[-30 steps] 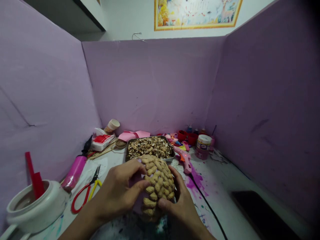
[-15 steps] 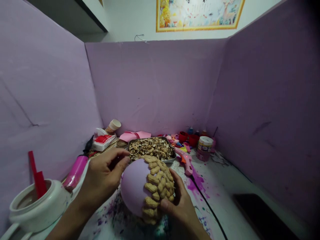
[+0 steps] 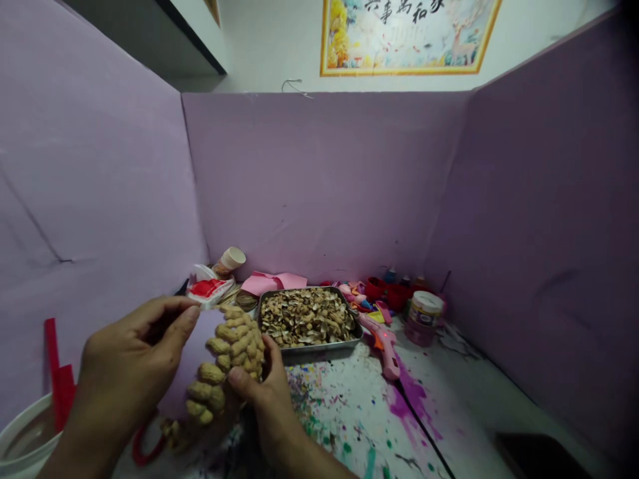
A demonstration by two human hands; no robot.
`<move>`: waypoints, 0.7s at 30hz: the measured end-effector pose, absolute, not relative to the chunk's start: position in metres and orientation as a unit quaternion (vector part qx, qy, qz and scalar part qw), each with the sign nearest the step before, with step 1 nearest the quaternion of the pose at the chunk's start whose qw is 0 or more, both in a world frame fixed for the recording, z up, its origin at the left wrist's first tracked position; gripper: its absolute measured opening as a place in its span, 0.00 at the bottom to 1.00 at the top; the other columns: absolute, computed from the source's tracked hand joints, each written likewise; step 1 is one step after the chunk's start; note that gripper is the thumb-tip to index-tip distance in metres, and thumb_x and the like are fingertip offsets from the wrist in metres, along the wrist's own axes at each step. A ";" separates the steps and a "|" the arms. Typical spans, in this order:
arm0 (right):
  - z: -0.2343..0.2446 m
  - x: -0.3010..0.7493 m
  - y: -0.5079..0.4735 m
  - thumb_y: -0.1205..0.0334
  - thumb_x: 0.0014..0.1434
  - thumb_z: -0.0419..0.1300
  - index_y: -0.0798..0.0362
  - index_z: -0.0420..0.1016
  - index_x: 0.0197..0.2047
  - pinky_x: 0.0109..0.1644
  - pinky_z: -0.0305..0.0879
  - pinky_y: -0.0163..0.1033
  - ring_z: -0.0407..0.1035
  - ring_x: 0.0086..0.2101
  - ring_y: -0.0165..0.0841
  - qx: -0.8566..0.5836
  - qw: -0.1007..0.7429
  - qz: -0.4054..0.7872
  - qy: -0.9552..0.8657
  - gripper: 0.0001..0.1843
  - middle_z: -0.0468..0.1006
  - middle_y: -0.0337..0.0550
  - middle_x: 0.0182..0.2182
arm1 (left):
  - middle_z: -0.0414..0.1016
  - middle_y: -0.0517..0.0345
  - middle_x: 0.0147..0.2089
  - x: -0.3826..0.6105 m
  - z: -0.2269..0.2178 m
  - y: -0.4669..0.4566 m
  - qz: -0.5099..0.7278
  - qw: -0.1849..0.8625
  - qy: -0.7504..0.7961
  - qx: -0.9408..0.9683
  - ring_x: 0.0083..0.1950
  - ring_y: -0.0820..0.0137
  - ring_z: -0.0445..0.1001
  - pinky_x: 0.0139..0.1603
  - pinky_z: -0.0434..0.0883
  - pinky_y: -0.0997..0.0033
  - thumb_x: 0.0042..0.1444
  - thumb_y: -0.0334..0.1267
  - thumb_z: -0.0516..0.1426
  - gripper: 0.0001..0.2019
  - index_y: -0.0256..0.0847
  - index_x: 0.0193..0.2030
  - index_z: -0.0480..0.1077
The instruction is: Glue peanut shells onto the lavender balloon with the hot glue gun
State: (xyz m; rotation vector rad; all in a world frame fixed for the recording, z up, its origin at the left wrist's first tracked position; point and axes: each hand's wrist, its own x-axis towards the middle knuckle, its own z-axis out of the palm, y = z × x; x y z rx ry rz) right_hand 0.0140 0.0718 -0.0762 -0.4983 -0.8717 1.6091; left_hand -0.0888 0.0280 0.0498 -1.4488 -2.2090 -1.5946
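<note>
A lilac ball (image 3: 187, 369), its right side covered with peanut shells (image 3: 237, 346), is held low at the left of the view. My right hand (image 3: 272, 396) grips it from the right, thumb on the shells and fingers behind. At the ball's upper left is my left hand (image 3: 134, 359), with thumb and index finger pinched together; whatever lies between the tips is too small to make out. Behind the ball stands a metal tray (image 3: 319, 347) full of peanut shell pieces (image 3: 307, 316). To its right lies a pink glue gun (image 3: 383, 346), a small red light showing on it.
A red loop-shaped handle (image 3: 144, 452) shows beneath the ball. At lower left is a white pot (image 3: 24, 432) holding a red stick. A lidded jar (image 3: 423, 318) stands at right; a dark flat object (image 3: 544, 452) lies nearer. Purple panels (image 3: 319, 179) enclose the paint-stained table.
Both hands and the ball have moved left, uncovering more of the tray and table. The ball is turned somewhat, and the whole view has shifted slightly. My right hand keeps its grip.
</note>
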 end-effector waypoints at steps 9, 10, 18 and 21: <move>-0.094 0.001 0.083 0.56 0.27 0.73 0.54 0.56 0.55 0.57 0.58 0.51 0.66 0.51 0.48 -0.219 0.573 0.699 -0.367 0.51 0.72 0.52 0.50 | 0.73 0.63 0.23 -0.117 0.035 0.057 -0.470 0.036 -0.739 -0.481 0.25 0.70 0.70 0.27 0.66 0.73 0.46 0.48 0.52 0.13 0.45 0.30 0.72; -0.095 0.002 0.083 0.55 0.29 0.73 0.54 0.56 0.55 0.57 0.58 0.51 0.66 0.51 0.48 -0.226 0.573 0.694 -0.372 0.50 0.72 0.52 0.50 | 0.74 0.63 0.24 -0.119 0.034 0.058 -0.473 0.029 -0.736 -0.485 0.25 0.70 0.70 0.26 0.66 0.74 0.45 0.48 0.52 0.13 0.43 0.30 0.72; -0.103 0.005 0.083 0.53 0.30 0.73 0.51 0.57 0.55 0.55 0.59 0.49 0.64 0.52 0.47 -0.206 0.569 0.689 -0.400 0.49 0.71 0.50 0.52 | 0.73 0.61 0.24 -0.116 0.040 0.055 -0.370 -0.091 -0.736 -0.560 0.28 0.70 0.70 0.30 0.65 0.72 0.46 0.44 0.54 0.10 0.40 0.26 0.70; -0.105 0.004 0.083 0.52 0.30 0.73 0.51 0.56 0.56 0.55 0.60 0.50 0.64 0.52 0.48 -0.215 0.572 0.681 -0.404 0.50 0.71 0.51 0.52 | 0.73 0.61 0.24 -0.113 0.040 0.054 -0.295 -0.091 -0.749 -0.587 0.27 0.69 0.69 0.29 0.63 0.71 0.46 0.45 0.55 0.10 0.41 0.24 0.69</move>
